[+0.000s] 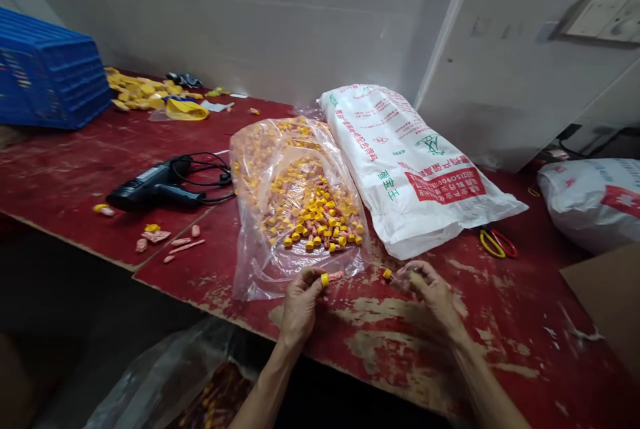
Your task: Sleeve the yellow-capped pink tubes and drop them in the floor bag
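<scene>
My left hand (301,306) pinches a small yellow-capped tube (335,276) with pink-patterned contents, at the front edge of a clear plastic bag (250,279). Inside the bag lie many similar yellow-capped tubes (320,219). My right hand (431,292) is a little blurred, with thumb and fingers drawn together above the table. Just left of its fingertips shows another yellow cap (387,274), with something clear or pale between it and the fingers. Whether the fingers hold that piece is too blurred to make out.
A white printed sack (395,156) lies behind my right hand, with scissors (495,242) beside it. A black heat gun (150,186) and loose pink pieces (157,236) lie left on the red table (210,269). Further off are yellow scraps (145,90) and a blue crate (50,76).
</scene>
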Available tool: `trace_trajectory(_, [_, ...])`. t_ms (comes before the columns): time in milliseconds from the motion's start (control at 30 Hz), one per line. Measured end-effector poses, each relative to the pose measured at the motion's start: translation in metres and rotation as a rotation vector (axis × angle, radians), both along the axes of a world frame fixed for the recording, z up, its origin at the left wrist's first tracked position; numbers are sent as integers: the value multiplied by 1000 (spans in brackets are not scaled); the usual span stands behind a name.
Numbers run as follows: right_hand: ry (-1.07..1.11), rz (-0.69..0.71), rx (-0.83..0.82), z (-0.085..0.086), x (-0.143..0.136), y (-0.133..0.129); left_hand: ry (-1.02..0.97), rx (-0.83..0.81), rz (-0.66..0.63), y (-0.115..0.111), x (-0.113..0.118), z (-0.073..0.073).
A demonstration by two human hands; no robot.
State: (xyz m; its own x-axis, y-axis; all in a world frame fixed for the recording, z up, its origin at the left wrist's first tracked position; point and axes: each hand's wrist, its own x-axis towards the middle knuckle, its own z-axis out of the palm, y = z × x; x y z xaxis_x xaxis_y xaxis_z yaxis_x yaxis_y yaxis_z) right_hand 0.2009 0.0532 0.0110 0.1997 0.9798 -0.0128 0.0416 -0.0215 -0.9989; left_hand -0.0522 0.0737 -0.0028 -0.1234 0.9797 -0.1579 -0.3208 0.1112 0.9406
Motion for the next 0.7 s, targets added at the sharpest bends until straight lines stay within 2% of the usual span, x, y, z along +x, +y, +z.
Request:
trace_trajectory(100, [301, 67, -41, -2, -30, -21, -190, -92, -122, -19, 30, 5])
trace_trajectory(233, [365, 95, -56, -10, -43, -28, -251, -114, -171, -34, 49, 5])
trace_trajectory(367, [283, 200, -53, -7, -47, -33, -185, -95, -156, -38, 49, 1])
trace_trajectory(467, [126, 252, -85, 2, -50, -39, -81, -60, -154, -40, 48, 0])
trace_trajectory(533, [-8, 278, -97, 5, -51, -41, -9, -25, -107, -40, 49, 0])
trace_trajectory(600, [-115, 314, -100, 5, -49, -42, 55, -8, -72, -42, 48, 0])
trace_trajectory(700, [-171, 321, -90, -2, -47, -43, 159, -6, -126, -46, 46, 1])
